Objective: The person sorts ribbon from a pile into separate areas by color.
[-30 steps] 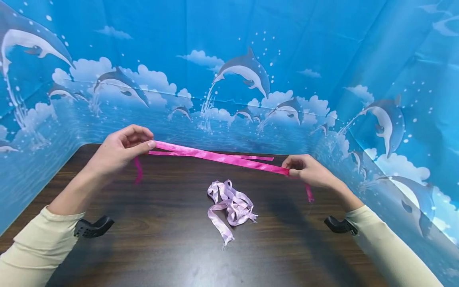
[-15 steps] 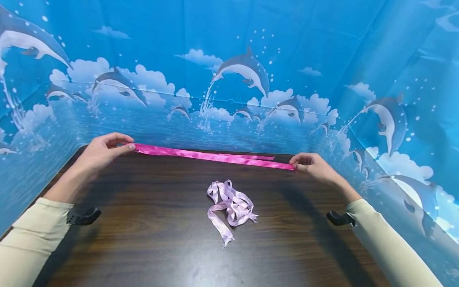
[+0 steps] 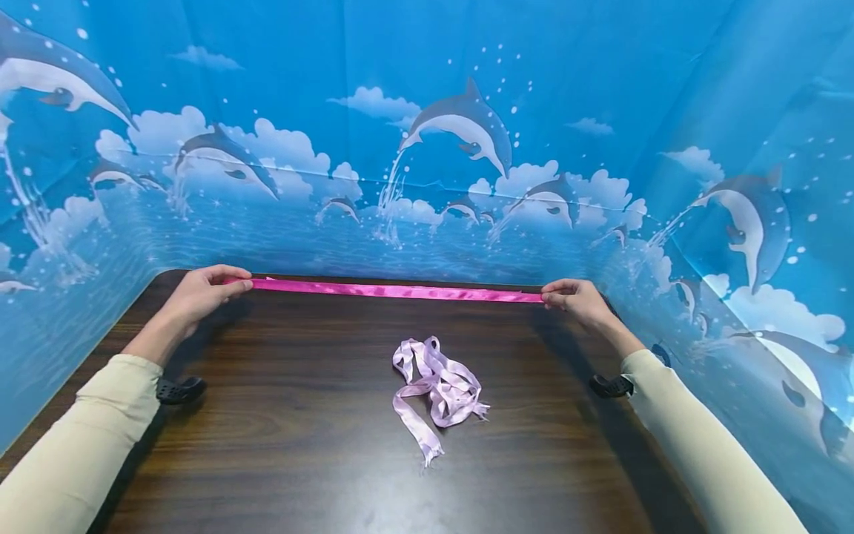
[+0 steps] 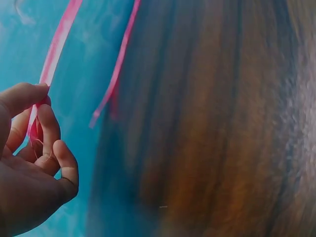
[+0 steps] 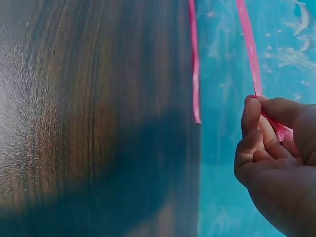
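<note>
A bright pink satin ribbon [image 3: 394,291] runs straight and nearly level between both hands along the far side of the table. My left hand [image 3: 203,297] pinches one end between thumb and fingers; in the left wrist view, a frayed tip shows within the loosely curled fingers [image 4: 50,118]. At the other end my right hand [image 3: 582,302] pinches the ribbon, its tail tucked into the palm. Both wrist views show a second pink strip [image 4: 117,69] at the table's back edge, mostly hidden behind the held ribbon in the head view.
A crumpled lilac ribbon [image 3: 456,382] with frayed ends lies mid-table on the dark wood tabletop [image 3: 293,415]. A blue dolphin-print cloth [image 3: 280,222] rises behind the table and along both sides. Black wrist mounts [image 3: 180,390] sit at the sleeves.
My left hand has come down and out to the left, my right hand slightly up and right. The slanted ribbon is now level, and its ends no longer dangle below the hands.
</note>
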A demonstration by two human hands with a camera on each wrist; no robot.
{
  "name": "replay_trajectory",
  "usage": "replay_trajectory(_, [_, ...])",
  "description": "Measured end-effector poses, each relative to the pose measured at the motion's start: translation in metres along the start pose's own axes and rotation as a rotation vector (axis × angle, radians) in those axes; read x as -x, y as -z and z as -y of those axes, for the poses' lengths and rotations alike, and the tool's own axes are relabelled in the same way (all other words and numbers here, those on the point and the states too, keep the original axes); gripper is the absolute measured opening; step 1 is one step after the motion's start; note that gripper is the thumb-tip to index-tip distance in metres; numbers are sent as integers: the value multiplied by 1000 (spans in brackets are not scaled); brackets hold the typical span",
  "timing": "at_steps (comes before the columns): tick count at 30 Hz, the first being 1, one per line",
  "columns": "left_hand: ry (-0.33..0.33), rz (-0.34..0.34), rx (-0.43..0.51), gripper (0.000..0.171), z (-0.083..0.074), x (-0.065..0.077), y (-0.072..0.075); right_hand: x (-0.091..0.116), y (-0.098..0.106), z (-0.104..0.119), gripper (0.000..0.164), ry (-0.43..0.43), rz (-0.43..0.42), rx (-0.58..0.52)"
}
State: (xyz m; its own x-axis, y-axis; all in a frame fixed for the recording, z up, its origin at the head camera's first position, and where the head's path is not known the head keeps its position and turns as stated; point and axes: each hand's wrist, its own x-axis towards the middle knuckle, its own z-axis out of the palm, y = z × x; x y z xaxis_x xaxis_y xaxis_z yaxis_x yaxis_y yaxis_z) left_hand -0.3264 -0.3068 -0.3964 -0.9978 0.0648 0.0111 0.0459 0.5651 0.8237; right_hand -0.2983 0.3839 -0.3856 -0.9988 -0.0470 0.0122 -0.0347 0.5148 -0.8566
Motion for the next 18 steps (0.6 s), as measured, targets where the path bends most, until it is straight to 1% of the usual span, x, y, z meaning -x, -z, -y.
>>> replay_trajectory(3, [31,-14,-9,62,11,-5,-4,-9,-7,-8,27,-3,-11,-8])
replay_trajectory(8, [48,-18,-20,56,22,-13,-8,-20,-13,-17,22,-26,-14,17])
replay_trajectory(10, [45,-15,-30,54,24,-15,-10,-25,-15,-22,21,-39,-16,63])
replay_trajectory(16, [36,20,-65,46,25,-23,-16,-35,-21,-34,21,-67,-45,267])
replay_trajectory(18, [42,27,-81,43,24,-25,-17,-36,-23,-36,21,-74,-52,301])
